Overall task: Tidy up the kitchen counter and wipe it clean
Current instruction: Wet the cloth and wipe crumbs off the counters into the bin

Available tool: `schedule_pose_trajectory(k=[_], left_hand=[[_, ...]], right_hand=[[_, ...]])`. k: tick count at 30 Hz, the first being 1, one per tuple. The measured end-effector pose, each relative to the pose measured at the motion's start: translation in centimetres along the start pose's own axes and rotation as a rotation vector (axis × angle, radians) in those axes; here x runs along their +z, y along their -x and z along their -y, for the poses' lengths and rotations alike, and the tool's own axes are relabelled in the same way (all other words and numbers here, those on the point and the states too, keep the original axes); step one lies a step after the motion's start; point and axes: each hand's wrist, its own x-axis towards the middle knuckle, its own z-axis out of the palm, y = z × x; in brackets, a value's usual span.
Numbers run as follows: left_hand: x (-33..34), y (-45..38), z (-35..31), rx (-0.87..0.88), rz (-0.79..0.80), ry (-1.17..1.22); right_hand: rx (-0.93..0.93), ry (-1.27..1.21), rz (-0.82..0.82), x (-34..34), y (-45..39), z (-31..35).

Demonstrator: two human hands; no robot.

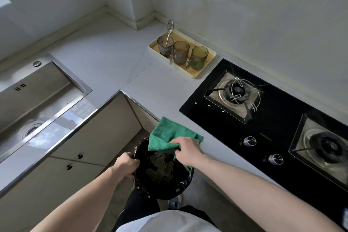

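The pale counter [116,56] runs in an L, from the steel sink [33,96] on the left round the far corner to the black gas hob [273,118] on the right. Below its near edge sit the cabinet doors [90,143]. Near the middle, just below the counter edge, a bin [162,181] lined with a black bag holds flat, dull green scraps. The left hand [127,164] grips the left rim of the bin, fingers curled over it. The right hand [186,149] is clenched on a green cloth [169,135], which lies partly on the counter edge and partly hangs over the bin. By the far wall, a yellow tray [205,66] carries three tinted glass mugs [181,52] in a row; a spoon [169,32] stands in the left one. Two round knobs [249,141] sit on the near side of the hob.
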Motion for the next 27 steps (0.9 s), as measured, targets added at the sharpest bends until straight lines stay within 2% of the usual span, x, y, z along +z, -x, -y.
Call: schedule_pose_trajectory(k=[3, 8, 12, 16, 19, 22, 27], left_hand=[[0.2, 0.1, 0.2, -0.001, -0.006, 0.015], [-0.1, -0.1, 0.4, 0.012, -0.012, 0.032], [-0.5, -0.2, 0.4, 0.013, -0.025, 0.05], [-0.7, -0.3, 0.6, 0.007, -0.026, 0.06], [-0.7, -0.6, 0.6, 0.001, -0.018, 0.064], [-0.6, -0.8, 0.7, -0.004, -0.007, 0.064], [-0.8, -0.8, 0.5, -0.01, 0.0, 0.061]], right_hand=[[-0.031, -0.104, -0.088, -0.5, 0.8, 0.5], [-0.086, -0.217, -0.364, -6.4, 1.2, -0.7], [-0.093, -0.164, -0.529, -11.7, 1.5, -2.7], [-0.014, -0.08, -0.667, -15.1, 0.6, -5.2], [0.073, 0.084, -0.66, -15.7, -1.0, -8.4], [0.183, 0.213, -0.576, -14.7, -2.5, -11.0], [0.287, 0.205, -0.476, -11.9, -5.1, -11.8]])
